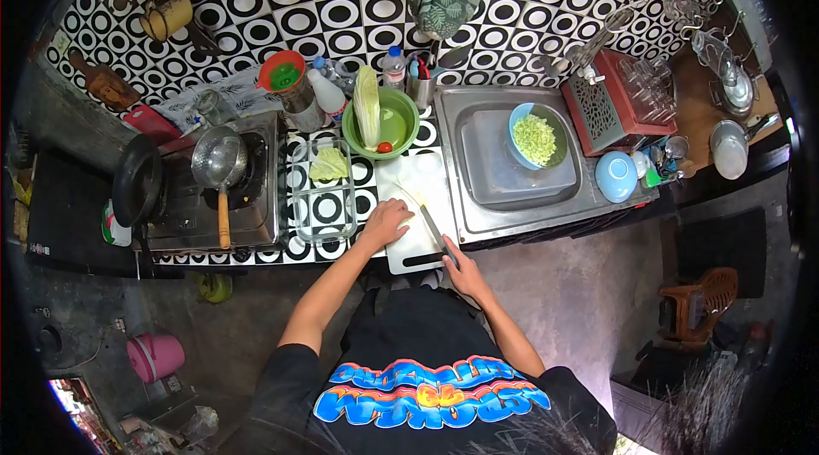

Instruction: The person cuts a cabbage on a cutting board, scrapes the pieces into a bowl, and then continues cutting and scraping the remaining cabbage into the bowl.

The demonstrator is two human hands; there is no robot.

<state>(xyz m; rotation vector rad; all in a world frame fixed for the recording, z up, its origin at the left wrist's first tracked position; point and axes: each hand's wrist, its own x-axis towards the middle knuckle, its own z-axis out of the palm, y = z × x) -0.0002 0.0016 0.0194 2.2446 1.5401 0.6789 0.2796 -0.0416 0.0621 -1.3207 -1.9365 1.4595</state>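
Note:
My right hand [463, 271] grips the dark handle of a kitchen knife [432, 225], its blade slanting up and left across a white cutting board [431, 172]. On the board's left part, my left hand [389, 223] curls its fingers down over a pale piece of vegetable, mostly hidden under them. Small pale yellow bits lie by the blade. Behind the board, a green basin [408, 133] holds a napa cabbage [367, 105] and a red tomato [384, 147]. Left of my left hand, a glass dish [352, 214] contains a cabbage leaf [328, 165].
At the right, a blue bowl [514, 148] of chopped pale green vegetable sits over a plastic container [486, 186] in the sink [452, 122]. A saucepan [219, 158] rests on the stove [183, 220] at the left. Bottles and a utensil holder [421, 90] stand along the wall.

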